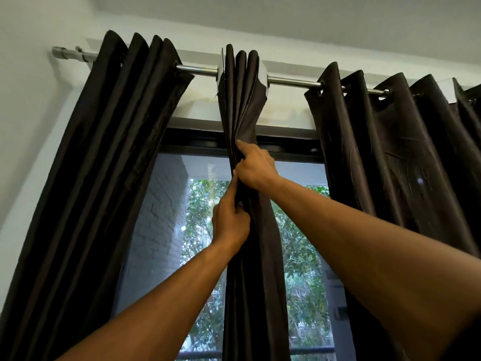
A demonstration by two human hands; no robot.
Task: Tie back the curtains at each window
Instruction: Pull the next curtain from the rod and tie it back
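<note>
Three dark brown curtain panels hang from the metal rod [291,81] in front of you, and you have both hands on the middle curtain [243,100]. That panel is bunched into a narrow column of folds at the centre of the window [166,230], hanging straight down from the rod past the bottom of the view.

Your right hand [256,168] is the upper one. It reaches in from the right and grips the gathered folds just below the top of the window frame, fingers curled around the left edge of the bunch, with the index finger stretched upward along the cloth. Your left hand [230,222] sits directly beneath it, coming up from the lower left. Its fingers are curled into the folds and its thumb points up along the fabric, the tip almost meeting your right hand. The two hands hold the same bundle, one just above the other.

To either side, the left curtain [104,152] and the right curtain [390,152] hang in loose pleats from eyelets on the same rod, each well apart from the middle bunch, so bare lengths of rod show between them. The left panel slants down toward the lower left corner.

Behind the cloth, the window has a dark frame, and through the glass you see a pale brick wall [161,217] on the left and green trees [299,243] beyond. A white wall and ceiling surround the rod.
</note>
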